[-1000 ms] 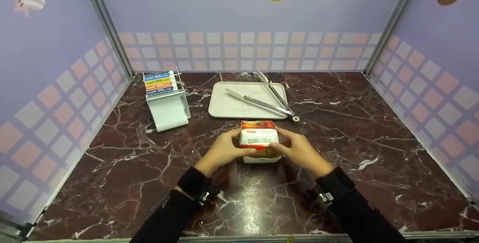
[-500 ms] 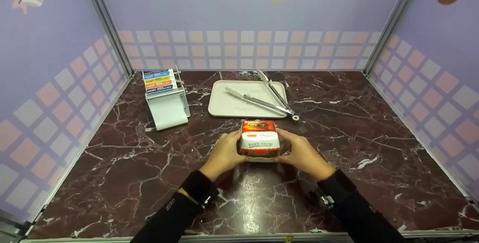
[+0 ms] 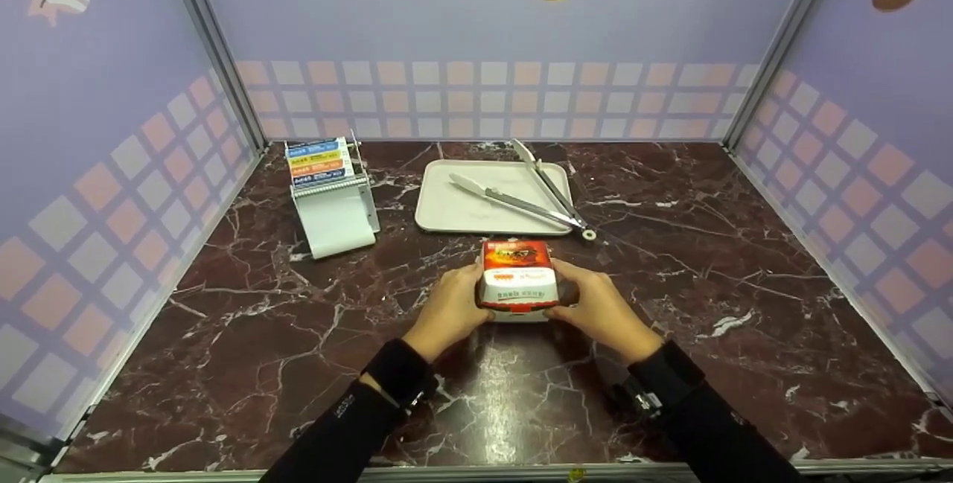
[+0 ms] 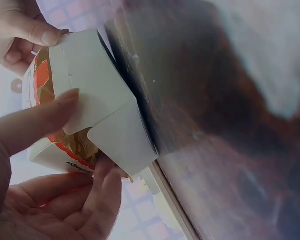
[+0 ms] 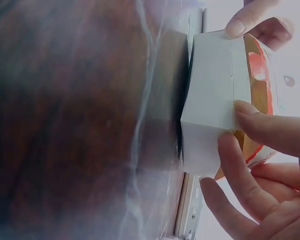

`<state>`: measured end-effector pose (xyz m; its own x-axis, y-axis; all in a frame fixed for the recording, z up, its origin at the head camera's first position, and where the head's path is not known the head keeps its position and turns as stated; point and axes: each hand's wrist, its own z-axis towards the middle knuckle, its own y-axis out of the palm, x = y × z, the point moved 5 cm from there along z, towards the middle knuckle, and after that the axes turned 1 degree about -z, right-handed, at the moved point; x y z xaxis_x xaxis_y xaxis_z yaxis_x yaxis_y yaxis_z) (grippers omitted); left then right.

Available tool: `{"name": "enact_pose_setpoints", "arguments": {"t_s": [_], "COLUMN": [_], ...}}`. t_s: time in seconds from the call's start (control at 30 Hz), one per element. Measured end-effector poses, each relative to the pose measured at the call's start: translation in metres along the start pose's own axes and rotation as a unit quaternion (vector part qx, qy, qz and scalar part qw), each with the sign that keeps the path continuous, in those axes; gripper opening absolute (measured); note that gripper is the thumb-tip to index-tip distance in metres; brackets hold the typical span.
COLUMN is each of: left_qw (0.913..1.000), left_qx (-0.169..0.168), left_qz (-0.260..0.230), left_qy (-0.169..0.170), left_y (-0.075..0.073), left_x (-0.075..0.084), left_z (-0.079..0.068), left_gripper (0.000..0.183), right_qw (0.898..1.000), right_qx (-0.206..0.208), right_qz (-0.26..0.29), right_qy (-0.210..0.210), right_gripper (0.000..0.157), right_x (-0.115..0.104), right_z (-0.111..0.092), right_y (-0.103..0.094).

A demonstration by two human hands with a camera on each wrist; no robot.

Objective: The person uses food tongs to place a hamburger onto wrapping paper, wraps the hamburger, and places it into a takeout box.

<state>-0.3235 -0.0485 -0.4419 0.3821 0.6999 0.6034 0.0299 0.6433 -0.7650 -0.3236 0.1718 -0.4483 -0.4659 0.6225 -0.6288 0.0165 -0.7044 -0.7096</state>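
Observation:
A cardboard burger box (image 3: 519, 286) with a red and white printed lid stands on the dark marbled table. My left hand (image 3: 449, 309) holds its left side, the thumb near the lower front edge. On the right side, my right hand (image 3: 601, 310) grips it in much the same way. The left wrist view shows the lid partly raised over the white base (image 4: 97, 82), with golden wrapping (image 4: 82, 142) in the gap and left fingertips at that gap. In the right wrist view, the thumb and fingers touch the white base (image 5: 210, 95) near its corner.
Behind the box lies a pale tray (image 3: 447, 215) with metal tongs (image 3: 528, 207) across it, the handle end overhanging the front edge. A dispenser (image 3: 331, 200) with coloured label strips and a white sheet stands at the back left. Patterned walls (image 3: 491, 14) enclose the table.
The box's lid has come down at the front, narrowing the gap above the base. Both thumbs have shifted from the lid's front edge down to the base. Tray, tongs and dispenser stay put.

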Motion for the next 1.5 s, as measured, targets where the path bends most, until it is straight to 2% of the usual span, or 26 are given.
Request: {"name": "enact_pose_setpoints", "arguments": {"t_s": [0.13,0.2,0.53,0.63,0.77,0.83,0.97,1.1,1.23,1.33,1.37,1.5], "left_qw": [0.9986,0.9972,0.9966,0.9948,0.9881,0.9862,0.9881,0.992,0.9991,0.9994,0.9991,0.9991], "left_qx": [0.029,0.042,0.058,0.058,0.06,0.066,0.071,0.06,0.013,-0.013,-0.014,-0.015], "left_qz": [0.03,0.044,0.032,0.072,0.136,0.147,0.129,0.1,0.04,-0.006,-0.015,-0.013], "left_qy": [0.031,0.042,0.048,0.044,0.037,0.039,0.045,0.047,0.006,-0.033,-0.038,-0.037], "left_y": [-0.002,-0.004,-0.004,-0.002,-0.001,-0.001,-0.002,-0.002,0.001,0.001,0.001,0.0], "left_x": [0.005,0.007,0.01,0.01,0.009,0.008,0.007,0.004,-0.001,-0.003,-0.003,-0.002], "left_z": [-0.001,-0.001,-0.004,-0.004,-0.006,-0.006,-0.007,-0.006,-0.005,-0.005,-0.005,-0.004], "left_gripper": [0.047,0.042,0.04,0.041,0.037,0.034,0.034,0.037,0.061,0.078,0.08,0.066], "right_qw": [1.0,1.0,0.999,0.998,0.998,0.998,0.999,0.999,0.999,0.998,0.998,0.998], "right_qx": [0.018,0.02,0.013,0.016,0.007,0.0,-0.005,-0.005,-0.004,-0.001,-0.001,-0.001], "right_qz": [-0.017,-0.018,-0.029,-0.038,-0.046,-0.047,-0.044,-0.04,-0.048,-0.055,-0.057,-0.066], "right_qy": [-0.004,-0.008,-0.038,-0.041,-0.039,-0.037,-0.029,-0.022,-0.024,-0.019,-0.017,-0.013], "right_gripper": [0.077,0.076,0.073,0.069,0.07,0.072,0.074,0.075,0.072,0.067,0.065,0.062], "right_x": [-0.001,-0.002,-0.005,-0.004,-0.003,-0.003,-0.003,-0.003,-0.004,-0.004,-0.004,-0.004], "right_z": [-0.001,-0.001,0.0,0.0,0.0,0.0,-0.001,-0.001,0.0,0.0,0.0,0.0], "right_y": [-0.001,-0.001,0.002,0.003,0.005,0.006,0.007,0.006,0.006,0.006,0.006,0.006]}}
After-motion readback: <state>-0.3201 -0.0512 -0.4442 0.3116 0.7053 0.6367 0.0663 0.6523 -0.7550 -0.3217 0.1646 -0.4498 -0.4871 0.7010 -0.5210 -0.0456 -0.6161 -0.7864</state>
